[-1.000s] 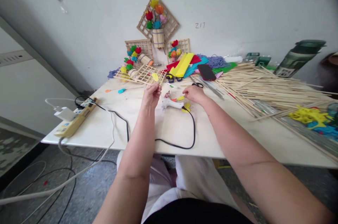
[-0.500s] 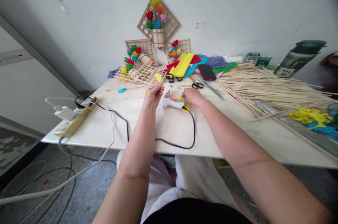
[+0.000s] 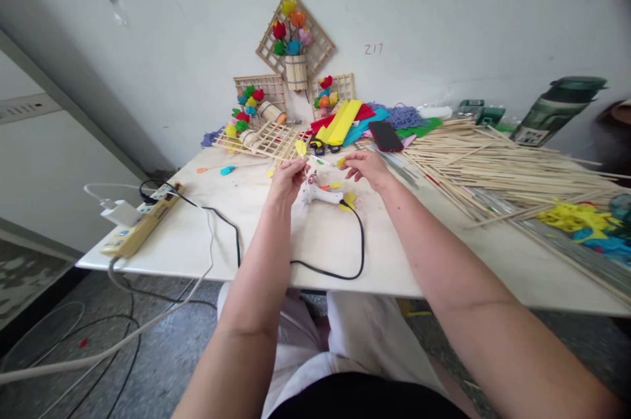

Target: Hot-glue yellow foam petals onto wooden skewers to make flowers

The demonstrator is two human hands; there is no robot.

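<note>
My left hand [image 3: 287,179] is raised over the white table [image 3: 315,241], fingers pinched on a thin stick topped by a small yellow petal [image 3: 300,147]. My right hand [image 3: 367,168] hovers just to the right of it, fingertips pinched on a small yellow felt piece [image 3: 341,162]. Between and below the hands lies a white glue gun [image 3: 321,195] with a black cord [image 3: 352,254]. More yellow felt bits [image 3: 349,199] lie beside the gun.
A heap of bamboo sticks [image 3: 497,166] covers the right of the table. Stick lattices with felt flowers [image 3: 296,44] lean on the wall, felt sheets [image 3: 342,120] and a dark phone [image 3: 386,135] lie behind. A power strip [image 3: 140,221] sits at the left edge. Yellow cut-outs [image 3: 574,216] at right.
My right hand lifted off the table near the glue gun with a yellow piece and rose toward the left hand. My left hand shifted slightly right with its stick.
</note>
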